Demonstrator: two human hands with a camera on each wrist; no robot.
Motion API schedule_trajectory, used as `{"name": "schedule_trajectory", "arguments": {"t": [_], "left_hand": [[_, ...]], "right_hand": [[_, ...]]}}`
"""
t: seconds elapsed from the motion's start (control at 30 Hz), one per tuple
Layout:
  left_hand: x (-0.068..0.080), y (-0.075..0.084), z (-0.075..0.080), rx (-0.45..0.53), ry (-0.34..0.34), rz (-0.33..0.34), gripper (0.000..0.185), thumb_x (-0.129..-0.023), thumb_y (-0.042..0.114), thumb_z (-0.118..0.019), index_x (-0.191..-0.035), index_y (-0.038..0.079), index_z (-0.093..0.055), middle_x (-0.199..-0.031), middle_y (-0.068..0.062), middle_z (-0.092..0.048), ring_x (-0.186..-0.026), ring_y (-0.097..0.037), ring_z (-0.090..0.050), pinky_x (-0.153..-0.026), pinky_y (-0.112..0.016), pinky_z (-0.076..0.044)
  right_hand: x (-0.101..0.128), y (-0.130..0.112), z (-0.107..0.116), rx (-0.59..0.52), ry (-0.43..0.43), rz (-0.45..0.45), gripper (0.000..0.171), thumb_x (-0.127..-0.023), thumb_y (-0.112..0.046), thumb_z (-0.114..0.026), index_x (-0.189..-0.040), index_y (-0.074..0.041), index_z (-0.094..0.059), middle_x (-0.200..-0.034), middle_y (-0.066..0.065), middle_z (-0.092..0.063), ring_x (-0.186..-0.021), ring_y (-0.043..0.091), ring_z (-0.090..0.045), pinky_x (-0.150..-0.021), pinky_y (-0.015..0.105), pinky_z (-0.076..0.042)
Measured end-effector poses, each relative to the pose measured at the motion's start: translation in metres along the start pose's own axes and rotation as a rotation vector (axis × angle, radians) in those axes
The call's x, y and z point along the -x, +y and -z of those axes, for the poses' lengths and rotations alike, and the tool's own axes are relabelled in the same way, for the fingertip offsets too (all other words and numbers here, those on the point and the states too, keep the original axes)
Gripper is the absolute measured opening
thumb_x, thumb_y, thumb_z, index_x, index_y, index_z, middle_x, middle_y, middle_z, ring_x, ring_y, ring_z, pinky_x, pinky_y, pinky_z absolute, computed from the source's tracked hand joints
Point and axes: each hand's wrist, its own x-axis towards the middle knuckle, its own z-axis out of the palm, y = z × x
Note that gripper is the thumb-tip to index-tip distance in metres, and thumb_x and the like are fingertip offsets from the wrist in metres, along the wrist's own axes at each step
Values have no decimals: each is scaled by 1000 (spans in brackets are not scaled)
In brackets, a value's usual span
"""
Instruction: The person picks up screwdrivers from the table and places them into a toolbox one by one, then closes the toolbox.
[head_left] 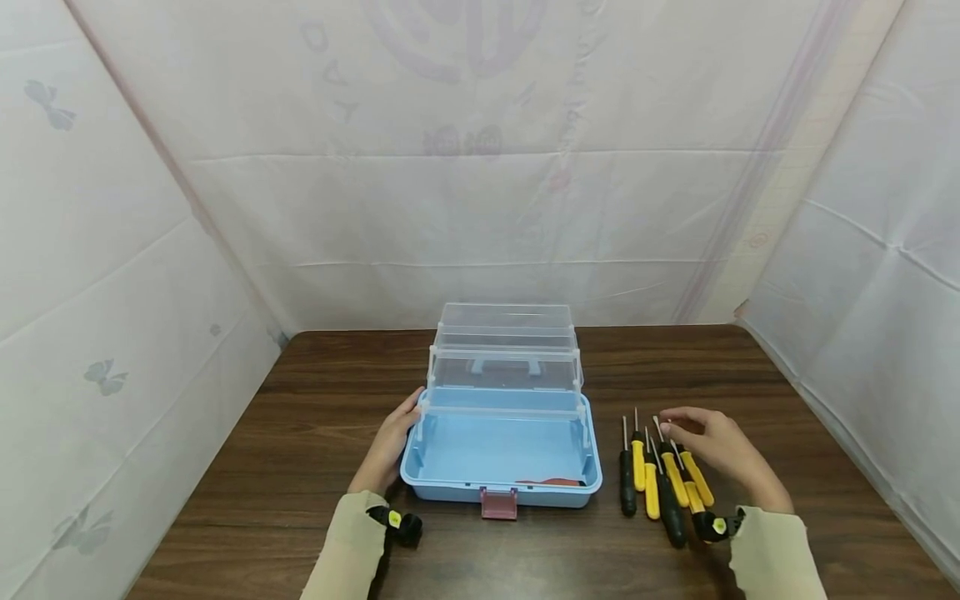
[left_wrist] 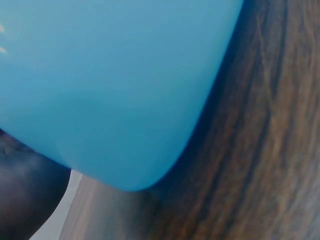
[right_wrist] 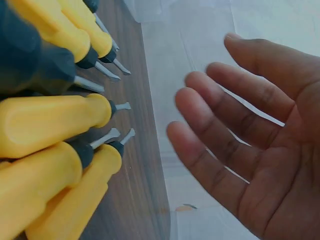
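A light blue toolbox (head_left: pixel 501 450) stands with its lid up and clear trays fanned out behind. At its left side my left hand (head_left: pixel 390 446) rests with extended fingers against the wall; in the left wrist view the blue wall (left_wrist: pixel 125 90) covers most of that hand. Inside, by the front right, lies a red and dark object (head_left: pixel 558 482), partly hidden by the front wall. Several yellow-and-black screwdrivers (head_left: pixel 651 492) and black-handled ones (head_left: pixel 627 483) lie to the right. Over their shaft ends hovers my right hand (head_left: pixel 716 442), fingers loosely bent and holding nothing.
Dark wood-grain table (head_left: pixel 300 442) lies under everything. White patterned sheeting (head_left: pixel 510 217) hangs behind and on both sides. The toolbox's pink latch (head_left: pixel 498 504) hangs down over its front edge. Clear trays (head_left: pixel 506 333) rise at the toolbox's back.
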Motion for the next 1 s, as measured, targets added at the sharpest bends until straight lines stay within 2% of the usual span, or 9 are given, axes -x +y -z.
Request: {"name": "schedule_trajectory", "arguments": {"t": [0.2, 0.37, 0.5, 0.67, 0.9, 1.0], "left_hand": [[-1, 0, 1, 5, -7, -1, 50, -104, 21, -30, -153, 19, -27, -161, -11, -18, -148, -35, -16, -116, -56, -17], [-1, 1, 1, 5, -9, 5, 50, -104, 22, -30, -153, 19, -26, -161, -12, -18, -147, -36, -16, -116, -57, -18], [0, 1, 0, 10, -4, 13, 50, -103, 22, -31, -153, 19, -27, -161, -11, -19, -147, -36, -16, -116, -57, -18], [0, 1, -1, 21, 2, 6, 49, -103, 22, -31, -152, 19, -28, -160, -11, -19, -147, -35, -17, -116, -56, -18], [0, -1, -1, 32, 0, -2, 50, -103, 23, -33, -152, 18, -28, -160, -12, -19, -147, -37, -17, -115, -57, -19], [0, -1, -1, 38, -1, -1, 50, -103, 22, -32, -152, 18, -28, -160, -13, -19, -147, -37, -17, -115, -57, -19]], "right_hand": [[2, 1, -4, 2, 84, 3, 52, -97, -40, -54, -131, -1, -56, -124, 24, -61, -108, 40, -60, -80, 49, -54], [4, 6, -6, -2, 165, 3, 54, -97, -40, -54, -133, 0, -54, -116, 21, -64, -102, 37, -62, -76, 45, -55], [6, 10, -5, 3, 194, -3, 54, -97, -39, -54, -134, 0, -51, -115, 22, -63, -102, 39, -61, -77, 48, -54], [9, 20, -2, 20, 185, -29, 58, -97, -39, -53, -137, 3, -47, -117, 26, -61, -104, 42, -60, -77, 51, -53], [11, 30, 1, -3, 110, -120, 61, -96, -40, -55, -136, 6, -46, -116, 27, -61, -86, 23, -64, -66, 34, -53], [12, 34, 1, -12, 68, -151, 61, -97, -40, -54, -135, 7, -46, -117, 30, -60, -83, 23, -65, -68, 38, -55]]}}
